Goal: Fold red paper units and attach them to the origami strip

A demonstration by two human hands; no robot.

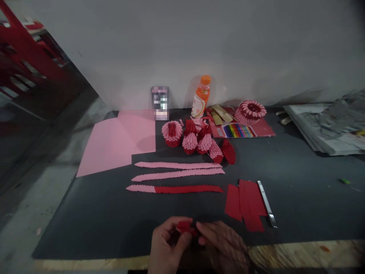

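Near the table's front edge, my left hand [167, 243] pinches a small folded piece of red paper [185, 227] between thumb and fingers. My right hand [224, 243] meets it from the other side, fingers closed at the paper's right end; it is a little blurred. Just beyond my hands lie two pink strips of interlocked folded paper [176, 176] and a third strip, part pink and mostly red [188, 189]. To the right of my hands are red paper rectangles [252, 198], with a silver-coloured knife-like tool [267, 204] beside them.
Pink sheets [114, 140] cover the back left of the dark table. Several red and pink folded-paper shapes [189, 140] stand mid-table. Behind them are a phone [160, 103], an orange bottle [201, 97] and a flat packet [256, 131] bearing a paper ring [251, 112]. Plastic-covered papers [322, 133] lie right.
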